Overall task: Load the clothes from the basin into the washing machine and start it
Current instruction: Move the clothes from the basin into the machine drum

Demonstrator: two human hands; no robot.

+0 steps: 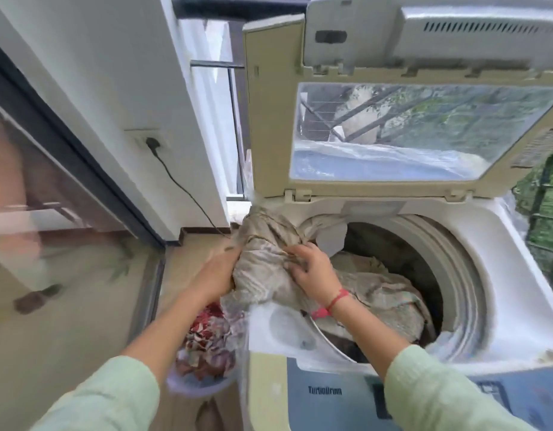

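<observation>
Both hands grip a bunched beige cloth [262,259] at the rim of the open washing machine [514,275]: the left hand [219,272] clutches its left side, the right hand [312,269] its top. More cloth lies in the drum; patterned red clothes [207,343] fill the basin [194,387] on the floor beside it.

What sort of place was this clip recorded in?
Probably a home balcony or utility corner used for laundry. A top-loading washer stands with its lid up beside a sliding glass door, and a railing with greenery behind it shows at the right.
</observation>
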